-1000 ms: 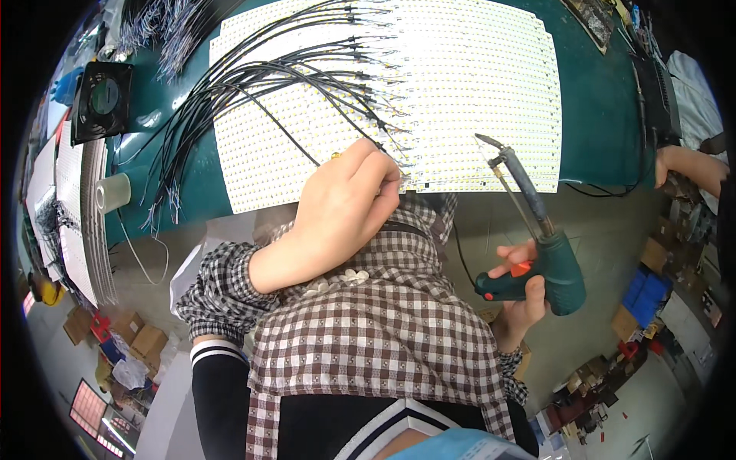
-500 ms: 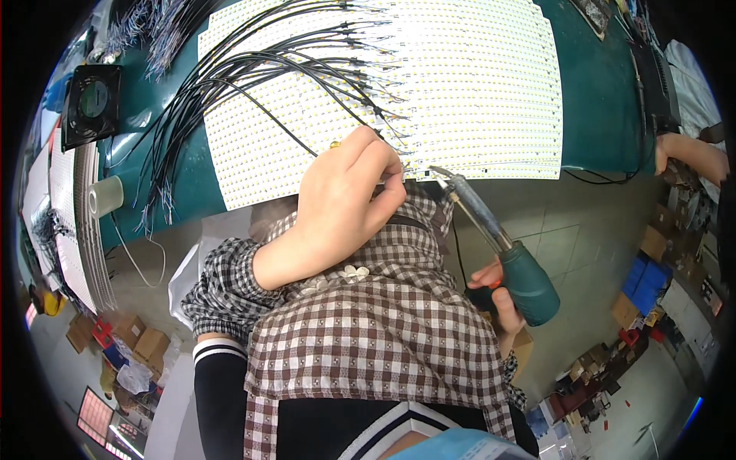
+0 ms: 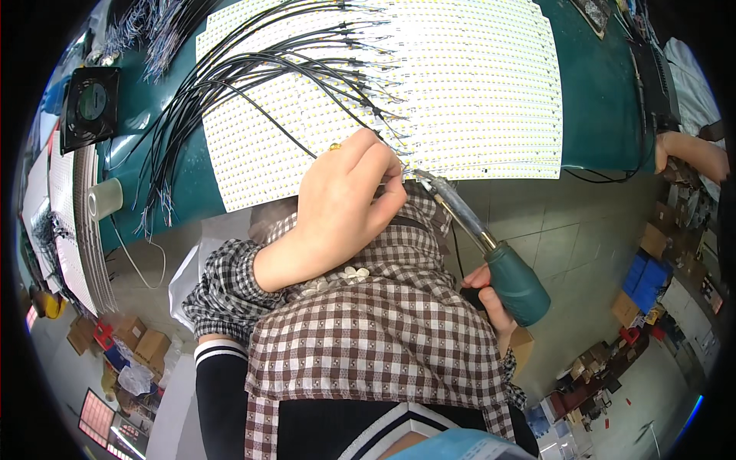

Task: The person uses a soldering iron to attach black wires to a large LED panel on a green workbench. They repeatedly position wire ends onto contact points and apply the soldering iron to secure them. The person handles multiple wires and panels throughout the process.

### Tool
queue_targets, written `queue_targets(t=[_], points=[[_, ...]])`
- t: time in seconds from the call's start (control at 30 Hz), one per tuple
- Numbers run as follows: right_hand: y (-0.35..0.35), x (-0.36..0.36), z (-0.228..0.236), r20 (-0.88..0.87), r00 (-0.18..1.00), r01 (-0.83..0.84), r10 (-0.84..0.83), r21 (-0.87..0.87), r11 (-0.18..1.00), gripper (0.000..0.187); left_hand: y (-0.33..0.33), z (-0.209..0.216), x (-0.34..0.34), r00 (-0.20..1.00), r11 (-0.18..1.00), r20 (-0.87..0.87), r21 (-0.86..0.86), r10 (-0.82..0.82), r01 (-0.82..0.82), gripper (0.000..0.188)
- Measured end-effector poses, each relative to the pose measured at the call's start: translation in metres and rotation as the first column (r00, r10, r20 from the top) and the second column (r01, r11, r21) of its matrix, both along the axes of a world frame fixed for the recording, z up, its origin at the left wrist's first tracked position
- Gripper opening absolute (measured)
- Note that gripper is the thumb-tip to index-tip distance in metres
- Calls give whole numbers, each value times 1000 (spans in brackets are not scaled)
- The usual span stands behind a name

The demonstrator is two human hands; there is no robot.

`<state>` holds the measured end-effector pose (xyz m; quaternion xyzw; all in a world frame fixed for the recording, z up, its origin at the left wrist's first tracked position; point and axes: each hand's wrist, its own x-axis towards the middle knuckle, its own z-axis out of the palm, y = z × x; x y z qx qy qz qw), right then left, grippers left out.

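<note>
My left hand rests at the near edge of the white LED boards, thumb and forefinger pinched together. A black cable runs under this hand, and its wire end shows just beyond the fingertips. My right hand grips a green soldering gun from below, so its handle is mostly hidden. The gun's metal tip points up and left, meeting the board edge close to my left fingertips. Whether it touches a wire cannot be made out. Several more black cables lie across the boards, their thin wire ends along the middle.
A black fan and a white roll sit on the green table at left, near stacked boards. Bundled wires lie at the far left. Another person's arm reaches in at right. Cardboard boxes stand on the floor.
My right hand has moved the soldering gun left and slightly down, bringing its tip nearer my left fingertips. The left hand has stayed almost still.
</note>
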<state>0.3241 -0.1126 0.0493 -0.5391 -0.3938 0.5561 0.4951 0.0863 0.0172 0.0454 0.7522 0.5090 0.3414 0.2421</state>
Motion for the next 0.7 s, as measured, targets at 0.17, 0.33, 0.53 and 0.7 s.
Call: queue_targets(t=[0.17, 0.33, 0.53, 0.7], points=[[-1, 2, -1, 20, 1000, -9, 9, -31, 999, 46, 0, 1, 0, 1000, 1000, -1, -2, -7, 7, 18], [-2, 4, -2, 68, 996, -50, 52, -23, 998, 46, 0, 2, 0, 1000, 1000, -17, 1, -10, 10, 17], [-1, 1, -1, -6, 1000, 3, -3, -5, 1000, 37, 0, 2, 0, 1000, 1000, -13, -1, -5, 5, 17], [-1, 4, 6, 45, 994, -98, 101, -68, 993, 32, 0, 3, -1, 999, 1000, -38, -15, -12, 11, 16]])
